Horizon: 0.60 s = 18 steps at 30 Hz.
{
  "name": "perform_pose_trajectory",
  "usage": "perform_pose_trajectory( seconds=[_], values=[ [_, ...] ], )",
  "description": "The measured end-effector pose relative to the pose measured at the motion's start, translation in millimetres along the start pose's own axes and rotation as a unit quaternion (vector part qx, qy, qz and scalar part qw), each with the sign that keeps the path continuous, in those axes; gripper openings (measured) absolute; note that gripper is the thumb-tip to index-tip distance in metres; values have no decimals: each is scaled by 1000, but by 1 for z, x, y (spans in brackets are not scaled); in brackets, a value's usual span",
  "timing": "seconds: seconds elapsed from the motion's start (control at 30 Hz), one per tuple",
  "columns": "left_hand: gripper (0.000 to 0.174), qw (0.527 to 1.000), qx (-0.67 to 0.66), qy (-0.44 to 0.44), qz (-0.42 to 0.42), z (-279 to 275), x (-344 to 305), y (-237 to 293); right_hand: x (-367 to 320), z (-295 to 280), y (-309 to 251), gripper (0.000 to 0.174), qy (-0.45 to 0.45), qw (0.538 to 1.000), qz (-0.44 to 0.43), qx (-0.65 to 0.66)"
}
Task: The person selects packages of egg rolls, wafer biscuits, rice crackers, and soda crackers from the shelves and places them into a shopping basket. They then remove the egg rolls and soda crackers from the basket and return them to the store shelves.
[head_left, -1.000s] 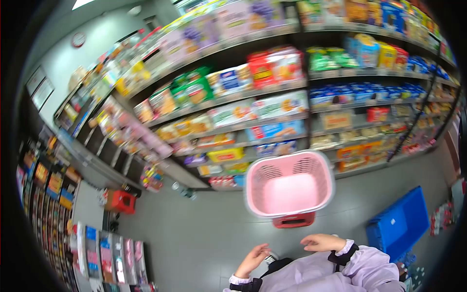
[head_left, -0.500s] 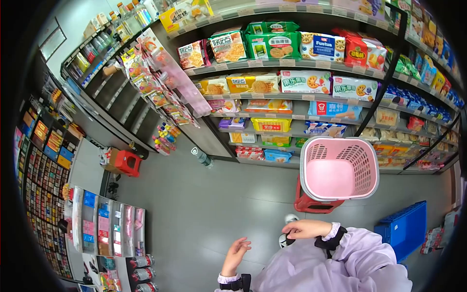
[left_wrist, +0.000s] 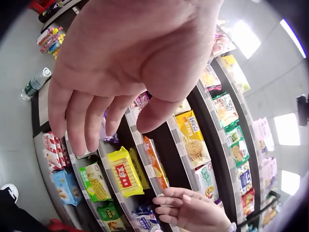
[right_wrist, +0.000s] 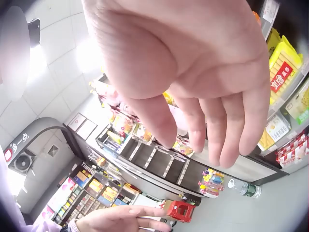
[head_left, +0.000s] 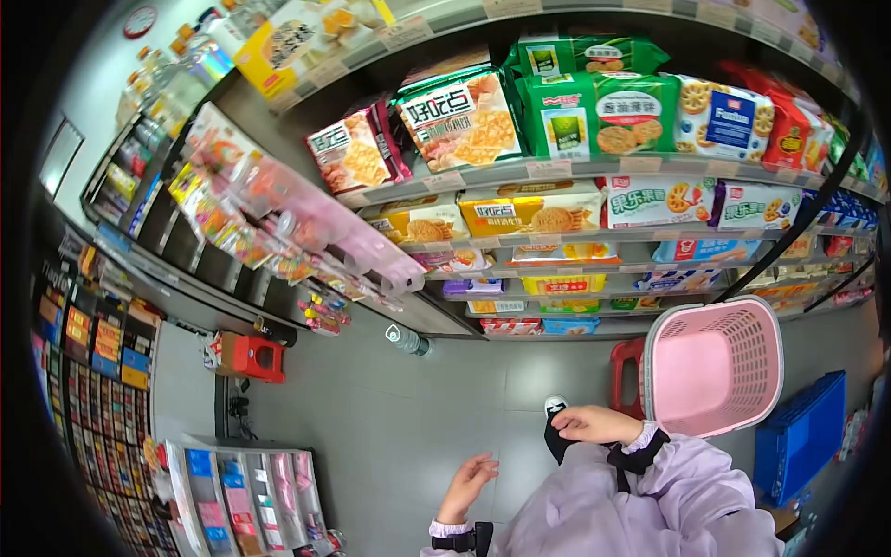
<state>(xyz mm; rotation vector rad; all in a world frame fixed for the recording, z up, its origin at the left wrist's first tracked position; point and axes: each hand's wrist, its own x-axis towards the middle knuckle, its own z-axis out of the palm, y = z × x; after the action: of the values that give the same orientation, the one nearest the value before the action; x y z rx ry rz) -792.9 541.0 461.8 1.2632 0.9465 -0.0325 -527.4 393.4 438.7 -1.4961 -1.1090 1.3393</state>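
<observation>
Head view: at lower centre, left hand (head_left: 467,485) and right hand (head_left: 599,424), both unladen; at right, pink basket (head_left: 691,371), presumably light, stiff, smooth plastic, best grasped by opposite rim edges. Left-wrist view: at top, fingers slightly apart, thumb separate; at lower left, yellow packet (left_wrist: 124,172). Right-wrist view: at top, fingers loosely extended, nearly together, thumb apart.

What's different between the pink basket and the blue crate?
The basket is pink with a grey rim; the crate is blue. The basket seems to sit on a red stool; the crate sits lower, on the floor. Both are open-topped.
</observation>
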Motion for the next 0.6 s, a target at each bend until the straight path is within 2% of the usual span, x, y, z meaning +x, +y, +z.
perform_pose_trajectory(
  seconds=[0.13,0.23,0.33,0.47,0.6],
  values=[
    [37,1000,-13,7,20,-33,52,47,50,-24,-10,32,4,999,18,42],
    [36,1000,-7,6,24,-53,76,67,78,-34,-15,33,13,1000,20,-7],
    [35,1000,3,-14,0,-69,96,84,100,-35,-16,33,22,999,31,29],
    [35,996,41,-79,-13,-104,129,81,119,-26,-21,33,51,998,35,27],
    [35,984,81,-156,-14,-137,166,100,136,-4,-41,34,121,989,49,-71]
  ],
)
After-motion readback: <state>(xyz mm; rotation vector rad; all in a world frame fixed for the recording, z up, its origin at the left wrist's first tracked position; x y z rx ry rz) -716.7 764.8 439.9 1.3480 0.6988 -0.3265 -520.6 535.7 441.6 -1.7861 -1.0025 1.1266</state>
